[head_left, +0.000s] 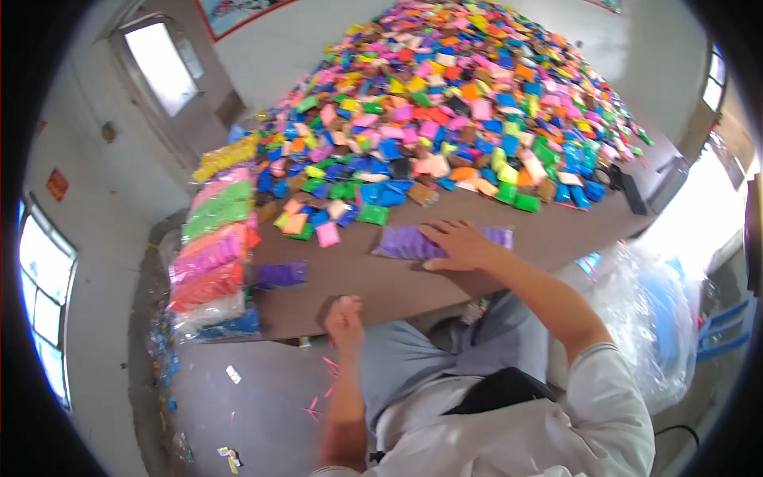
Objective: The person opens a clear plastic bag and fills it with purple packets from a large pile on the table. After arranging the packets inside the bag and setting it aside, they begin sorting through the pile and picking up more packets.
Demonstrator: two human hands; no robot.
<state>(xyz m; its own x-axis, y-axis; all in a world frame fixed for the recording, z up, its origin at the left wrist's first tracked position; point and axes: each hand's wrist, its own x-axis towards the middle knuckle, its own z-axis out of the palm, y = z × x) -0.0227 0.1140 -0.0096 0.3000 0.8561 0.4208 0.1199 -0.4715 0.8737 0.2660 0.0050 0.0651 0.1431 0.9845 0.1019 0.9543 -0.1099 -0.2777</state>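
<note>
Because the right hand lies spread over the lilac pack instead of closing round it, the pack's slick-looking film could slide beneath the palm if the push is uneven. The pack lies flat on the counter, just on the near side of the heap, with its two ends showing past the hand. Hard pressure at the middle might crowd the contents toward those ends and strain a seam; whether either end is sealed, I cannot tell.

A forward slip is the likelier bother, as the heap's loose edge is near. A nudge there could unsettle small packets and bring some sliding down, and the pink packet at the near fringe of the heap could be swept along.

The left hand is well apart from the right, fingers curled, at the counter's edge on the near side of the heap. Blur hides whether it grips anything. A careless sideways swing from it could knock the dark purple pack, near left of the heap, into the stacked bags beside it. Those lean unevenly, so a bump might tip the nearest ones over the edge.
</note>
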